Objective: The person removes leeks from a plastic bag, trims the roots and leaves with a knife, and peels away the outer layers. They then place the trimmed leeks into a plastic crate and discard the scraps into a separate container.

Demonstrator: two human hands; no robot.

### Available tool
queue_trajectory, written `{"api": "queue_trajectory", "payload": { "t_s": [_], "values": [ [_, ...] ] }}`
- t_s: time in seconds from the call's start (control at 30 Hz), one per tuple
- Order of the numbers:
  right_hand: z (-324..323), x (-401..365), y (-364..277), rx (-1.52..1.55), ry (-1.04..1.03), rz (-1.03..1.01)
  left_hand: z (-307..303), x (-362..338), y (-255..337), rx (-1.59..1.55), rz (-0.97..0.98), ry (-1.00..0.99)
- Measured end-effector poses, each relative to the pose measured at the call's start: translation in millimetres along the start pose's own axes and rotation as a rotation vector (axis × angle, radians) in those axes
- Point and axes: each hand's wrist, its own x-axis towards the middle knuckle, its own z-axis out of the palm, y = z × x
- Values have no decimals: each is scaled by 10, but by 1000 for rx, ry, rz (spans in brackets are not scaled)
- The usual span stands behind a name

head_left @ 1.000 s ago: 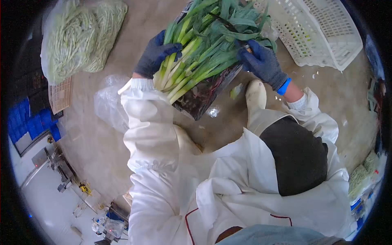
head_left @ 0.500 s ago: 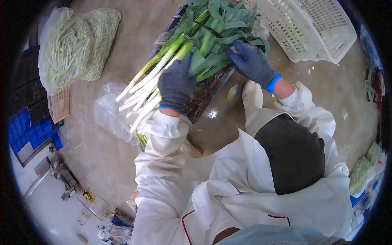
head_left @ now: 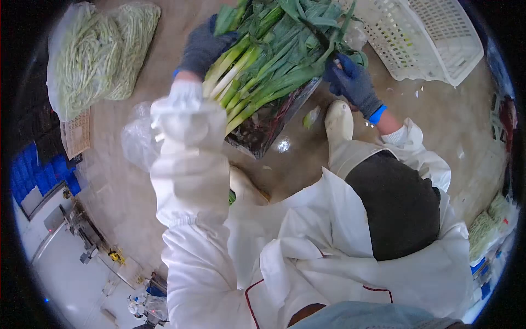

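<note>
A pile of leeks (head_left: 257,71), with pale shafts toward me and dark green leaves at the far side, lies on a dark, plastic-lined crate (head_left: 256,137). My left hand (head_left: 205,46), in a dark grey glove, is at the far left edge of the pile, its fingers closed around a leek's green part (head_left: 226,19). My left sleeve covers some shaft ends. At the right side of the leaves, my gloved right hand (head_left: 353,82) is closed on what looks like a knife, its dark narrow blade (head_left: 316,34) lying over the leaves.
A white perforated basket (head_left: 427,41) stands at the upper right. Clear bags of long green beans (head_left: 101,52) lie at the upper left, near crumpled clear plastic (head_left: 139,137). My white boot (head_left: 338,120) is beside the crate, close to a leaf scrap (head_left: 311,117) on the wet floor.
My left hand has moved from the white shafts up and left to the pile's far edge. My right hand has shifted slightly right, and the dark blade shows more to the right.
</note>
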Motion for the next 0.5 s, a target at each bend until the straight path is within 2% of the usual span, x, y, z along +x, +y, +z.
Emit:
{"api": "queue_trajectory", "payload": {
  "t_s": [0.1, 0.17, 0.27, 0.3, 0.4, 0.5],
  "values": [
    [-51, 79, 37, 127, -43, 59, 484, 60, -334, -69, 72, 1],
    [-81, 50, -41, 201, -69, 64, 515, 39, -381, -100, 132, 64],
    [-236, 62, 153, 237, -126, -90, 225, -202, -236, 256, 315, 267],
    [-277, -51, -104, 368, -176, 56, 153, -324, -191, 320, 383, 320],
    [-409, -43, -212, 339, -287, 97, 136, -816, 64, 105, 293, 271],
    [-387, -106, -405, 381, -297, -66, 315, -1096, 443, 251, 266, 144]
  ]
}}
